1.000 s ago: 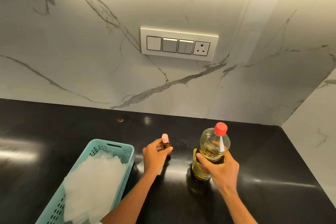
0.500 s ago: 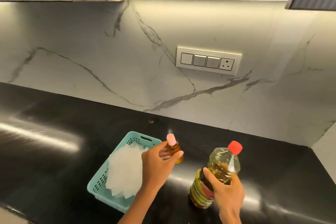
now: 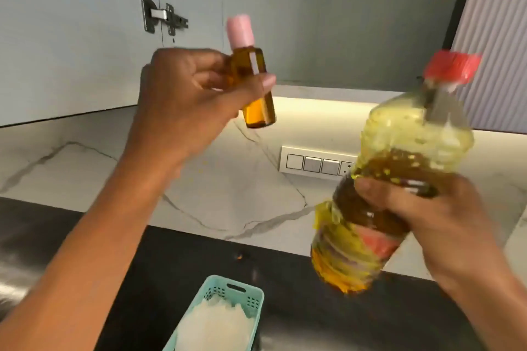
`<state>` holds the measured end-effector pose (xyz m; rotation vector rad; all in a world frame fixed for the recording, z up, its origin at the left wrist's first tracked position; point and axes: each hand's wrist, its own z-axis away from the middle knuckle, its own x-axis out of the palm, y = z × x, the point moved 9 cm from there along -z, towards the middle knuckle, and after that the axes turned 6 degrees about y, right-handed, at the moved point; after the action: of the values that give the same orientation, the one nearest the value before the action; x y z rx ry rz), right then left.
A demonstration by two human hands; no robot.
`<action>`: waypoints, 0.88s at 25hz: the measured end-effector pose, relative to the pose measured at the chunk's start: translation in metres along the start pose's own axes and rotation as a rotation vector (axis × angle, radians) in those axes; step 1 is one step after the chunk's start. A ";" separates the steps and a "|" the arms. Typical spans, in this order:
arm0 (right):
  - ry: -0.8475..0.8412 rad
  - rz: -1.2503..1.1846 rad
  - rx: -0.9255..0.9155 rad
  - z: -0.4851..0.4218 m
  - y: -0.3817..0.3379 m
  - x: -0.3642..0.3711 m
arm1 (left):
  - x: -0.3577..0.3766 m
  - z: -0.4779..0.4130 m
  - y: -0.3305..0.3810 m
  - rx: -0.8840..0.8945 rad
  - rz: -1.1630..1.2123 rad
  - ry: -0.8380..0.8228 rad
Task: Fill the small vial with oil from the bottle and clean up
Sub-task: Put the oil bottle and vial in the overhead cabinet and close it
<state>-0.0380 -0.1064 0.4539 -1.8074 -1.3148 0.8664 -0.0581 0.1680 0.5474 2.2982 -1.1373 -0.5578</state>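
Note:
My left hand (image 3: 188, 100) is raised high and grips a small amber vial (image 3: 255, 85) with a pink cap, nearly upright, in front of the upper cabinet. My right hand (image 3: 427, 219) is wrapped around the middle of a large oil bottle (image 3: 399, 168) with a red cap and a yellow label. The bottle is lifted off the counter, tilted slightly to the right and blurred by motion. Both caps are on.
A teal plastic basket (image 3: 228, 293) holding white tissues stands on the black counter (image 3: 142, 265) below the hands. A switch panel (image 3: 313, 164) sits on the marble backsplash. An open cabinet door with hinges (image 3: 162, 16) hangs at upper left.
Both hands have lifted off the counter and risen, the vial in the left and the oil bottle in the right. The camera has tilted up toward the cabinet.

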 end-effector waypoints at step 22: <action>0.043 0.305 0.055 -0.282 -0.103 0.145 | 0.119 -0.224 -0.141 -0.201 -0.461 -0.247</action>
<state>0.1880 0.0084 0.6712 -2.0024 -0.9921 1.0074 0.2201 0.2022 0.6216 2.3590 -0.6071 -1.1004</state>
